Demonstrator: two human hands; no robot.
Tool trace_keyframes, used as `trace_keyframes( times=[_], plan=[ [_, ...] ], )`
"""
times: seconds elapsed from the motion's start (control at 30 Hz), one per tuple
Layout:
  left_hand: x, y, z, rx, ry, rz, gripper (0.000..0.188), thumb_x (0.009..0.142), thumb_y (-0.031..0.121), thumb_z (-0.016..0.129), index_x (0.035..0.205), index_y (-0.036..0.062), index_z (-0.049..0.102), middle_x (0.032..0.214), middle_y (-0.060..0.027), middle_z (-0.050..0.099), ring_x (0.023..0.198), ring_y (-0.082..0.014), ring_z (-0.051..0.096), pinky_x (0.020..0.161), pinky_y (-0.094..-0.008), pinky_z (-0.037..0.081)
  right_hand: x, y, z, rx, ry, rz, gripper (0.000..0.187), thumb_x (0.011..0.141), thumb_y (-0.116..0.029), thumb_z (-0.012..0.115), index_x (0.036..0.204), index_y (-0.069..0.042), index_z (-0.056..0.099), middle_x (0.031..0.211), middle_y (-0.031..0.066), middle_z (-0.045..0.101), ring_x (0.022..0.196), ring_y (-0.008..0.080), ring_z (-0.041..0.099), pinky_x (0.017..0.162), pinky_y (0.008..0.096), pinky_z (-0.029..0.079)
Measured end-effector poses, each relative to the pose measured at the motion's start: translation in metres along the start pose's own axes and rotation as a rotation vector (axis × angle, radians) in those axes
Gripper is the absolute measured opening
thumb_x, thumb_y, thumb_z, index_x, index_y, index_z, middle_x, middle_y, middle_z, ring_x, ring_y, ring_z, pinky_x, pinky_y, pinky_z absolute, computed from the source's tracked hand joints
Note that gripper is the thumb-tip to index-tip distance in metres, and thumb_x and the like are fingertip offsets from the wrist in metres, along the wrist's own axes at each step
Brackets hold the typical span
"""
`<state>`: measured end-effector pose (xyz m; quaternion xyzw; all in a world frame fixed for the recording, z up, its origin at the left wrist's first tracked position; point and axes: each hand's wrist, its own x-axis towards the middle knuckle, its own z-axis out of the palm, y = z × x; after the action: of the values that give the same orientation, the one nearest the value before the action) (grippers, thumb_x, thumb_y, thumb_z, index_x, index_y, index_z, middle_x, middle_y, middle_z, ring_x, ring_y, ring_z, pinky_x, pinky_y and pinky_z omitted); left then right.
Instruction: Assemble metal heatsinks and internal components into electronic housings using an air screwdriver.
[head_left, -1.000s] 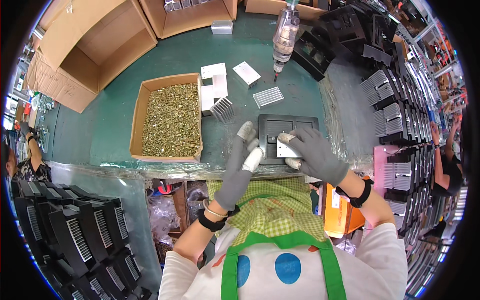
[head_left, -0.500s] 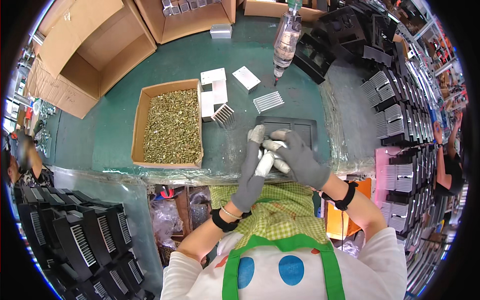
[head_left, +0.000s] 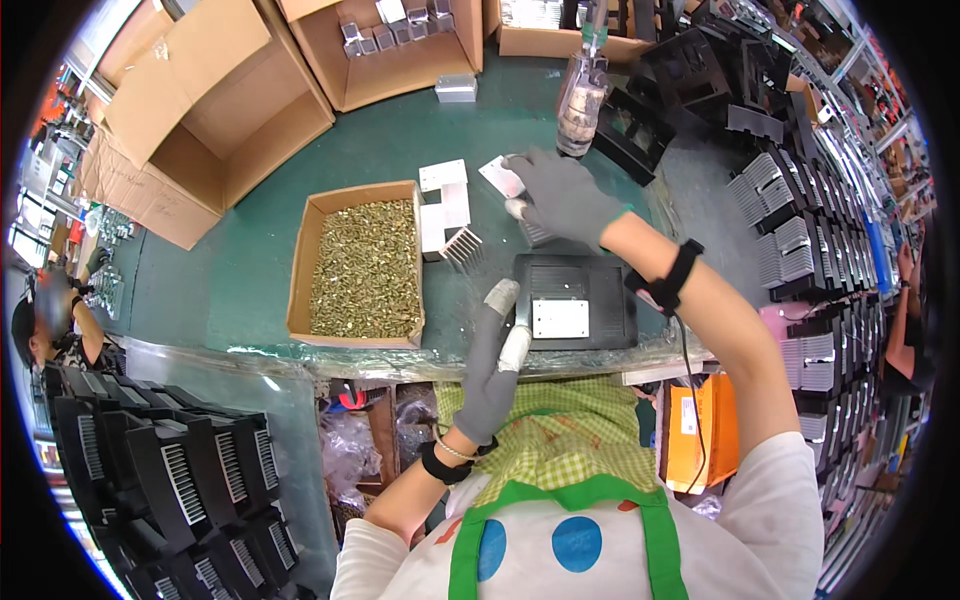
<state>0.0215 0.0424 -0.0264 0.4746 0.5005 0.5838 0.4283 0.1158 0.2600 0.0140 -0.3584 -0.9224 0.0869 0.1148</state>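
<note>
My left hand (head_left: 490,370), in a grey glove with whitish fingertips, lies against the left edge of a black plastic housing (head_left: 610,300), fingers stretched out. A silver plate-topped heat sink (head_left: 560,319) sits in that housing near its front side. Farther out, my gloved right hand (head_left: 570,195) has thumb and fingertips around the right end of another silver heat sink (head_left: 497,178); its palm side is hidden. Partly covered by this hand, a finned heat sink (head_left: 536,236) lies below it. An electric screwdriver (head_left: 580,105) hangs just behind the right hand.
A carton of small brass-coloured screws (head_left: 365,270) stands left, beside several silver heat sinks (head_left: 443,200). Open cardboard boxes (head_left: 240,130) line the back. Black housings with heat sinks are stacked left (head_left: 170,470) and right (head_left: 800,240). Other people work at both sides.
My hands have separated. A heat sink now shows in the housing where both hands were. My right hand has moved away to another heat sink; the left stays by the housing. The view has shifted slightly.
</note>
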Motion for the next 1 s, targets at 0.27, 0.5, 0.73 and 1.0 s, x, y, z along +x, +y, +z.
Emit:
trace_keyframes(
  times=[0.27, 0.5, 0.73, 1.0],
  plan=[
    [-0.006, 0.017, -0.023, 0.378, 0.072, 0.178, 0.034, 0.088, 0.008, 0.049, 0.12, -0.0031, 0.053, 0.131, -0.0192, 0.045, 0.121, -0.0302, 0.045, 0.101, -0.0355, 0.035, 0.086, -0.016, 0.024, -0.248, -0.184, -0.26, 0.053, 0.075, -0.014, 0.063, 0.126, -0.011, 0.049, 0.121, 0.009, 0.054, 0.11, 0.0294, 0.053, 0.092, 0.0407, 0.044],
    [-0.011, 0.024, -0.043, 0.451, 0.151, 0.196, 0.032, 0.088, 0.011, 0.055, 0.117, -0.0009, 0.055, 0.127, -0.0204, 0.048, 0.115, -0.034, 0.05, 0.095, -0.037, 0.042, 0.094, -0.007, 0.024, -0.164, -0.252, -0.085, 0.051, 0.074, -0.016, 0.064, 0.123, -0.011, 0.051, 0.115, 0.0112, 0.058, 0.106, 0.0308, 0.057, 0.09, 0.0418, 0.045],
    [0.006, 0.034, -0.075, 0.581, 0.327, 0.338, 0.028, 0.087, 0.01, 0.052, 0.111, -0.0041, 0.057, 0.117, -0.0184, 0.054, 0.109, -0.0305, 0.053, 0.094, -0.0368, 0.041, 0.101, -0.005, 0.001, -0.129, -0.442, -0.036, 0.059, 0.072, -0.023, 0.065, 0.127, -0.013, 0.049, 0.119, 0.0144, 0.056, 0.111, 0.0324, 0.055, 0.092, 0.0429, 0.045],
    [0.053, 0.035, -0.119, 0.947, 0.414, 0.317, 0.031, 0.086, 0.018, 0.058, 0.111, -0.0004, 0.057, 0.118, -0.0203, 0.051, 0.112, -0.038, 0.049, 0.097, -0.0435, 0.038, 0.172, -0.009, -0.012, -0.127, -0.235, 0.182, 0.054, 0.072, -0.03, 0.066, 0.121, -0.009, 0.056, 0.123, 0.0173, 0.057, 0.111, 0.0313, 0.057, 0.092, 0.0377, 0.047]
  ],
)
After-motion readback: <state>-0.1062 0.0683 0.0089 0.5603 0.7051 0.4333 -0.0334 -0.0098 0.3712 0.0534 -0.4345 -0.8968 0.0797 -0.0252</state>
